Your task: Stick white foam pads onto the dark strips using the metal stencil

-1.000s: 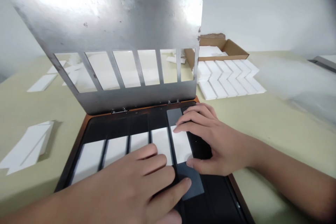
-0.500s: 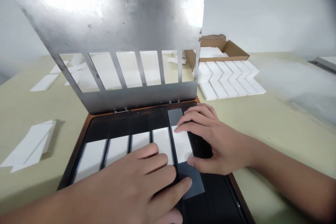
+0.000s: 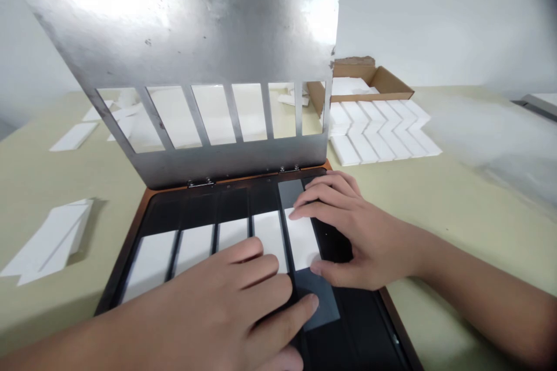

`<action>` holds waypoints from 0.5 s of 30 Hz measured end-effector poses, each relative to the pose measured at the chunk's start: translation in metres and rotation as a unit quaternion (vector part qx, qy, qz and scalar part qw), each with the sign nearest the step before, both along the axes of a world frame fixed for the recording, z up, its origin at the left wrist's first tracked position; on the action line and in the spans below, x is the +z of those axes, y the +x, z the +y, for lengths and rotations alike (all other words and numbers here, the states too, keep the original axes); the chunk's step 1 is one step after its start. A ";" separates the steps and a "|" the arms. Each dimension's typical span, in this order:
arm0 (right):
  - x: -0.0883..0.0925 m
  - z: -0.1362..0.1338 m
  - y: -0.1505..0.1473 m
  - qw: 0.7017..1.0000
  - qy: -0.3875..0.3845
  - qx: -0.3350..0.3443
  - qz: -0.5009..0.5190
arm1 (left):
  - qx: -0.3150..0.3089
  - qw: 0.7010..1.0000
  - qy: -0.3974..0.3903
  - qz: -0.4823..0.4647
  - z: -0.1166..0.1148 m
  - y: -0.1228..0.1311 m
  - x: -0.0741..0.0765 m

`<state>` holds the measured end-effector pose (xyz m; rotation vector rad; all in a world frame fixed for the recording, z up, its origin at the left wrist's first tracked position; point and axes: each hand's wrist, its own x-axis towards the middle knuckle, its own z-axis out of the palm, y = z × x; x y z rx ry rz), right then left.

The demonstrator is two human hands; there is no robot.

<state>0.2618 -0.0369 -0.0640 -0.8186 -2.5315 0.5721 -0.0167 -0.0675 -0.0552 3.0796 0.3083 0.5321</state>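
Observation:
A black tray (image 3: pixel 235 203) with several slots lies in front of me. White rectangular cards (image 3: pixel 150 249) sit side by side in it. At the right of the row, one white card (image 3: pixel 302 237) has dark grey strip sections (image 3: pixel 319 295) showing beyond both its ends. My right hand (image 3: pixel 348 220) is spread over this card, with index fingertip and thumb tip resting near its opposite ends. Over the tray's front lies my left hand (image 3: pixel 243 307), fingers loosely bent and apart, the index fingertip on the lower grey section. Its palm side is hidden, and it covers part of the card row.
A metal plate (image 3: pixel 195 35) with rectangular windows stands raised on hinges behind the tray. Stacked white cards (image 3: pixel 383 133) and an open cardboard box (image 3: pixel 394 90) are at the back right. Loose white cards (image 3: pixel 54 237) lie at the left on the pale table (image 3: pixel 448 208).

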 end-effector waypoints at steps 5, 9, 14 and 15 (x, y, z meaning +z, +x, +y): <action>0.000 0.001 -0.001 1.000 0.003 0.001 0.002 | -0.001 1.000 0.000 -0.001 0.000 0.000 0.001; -0.001 0.001 -0.001 1.000 0.005 0.001 0.002 | -0.005 1.000 0.001 0.003 0.000 0.000 0.001; -0.001 0.000 -0.001 1.000 0.004 -0.001 0.004 | -0.004 1.000 0.000 0.002 0.000 0.000 0.001; -0.001 0.000 -0.001 1.000 0.004 -0.001 0.003 | -0.002 1.000 0.000 0.001 0.000 0.000 0.002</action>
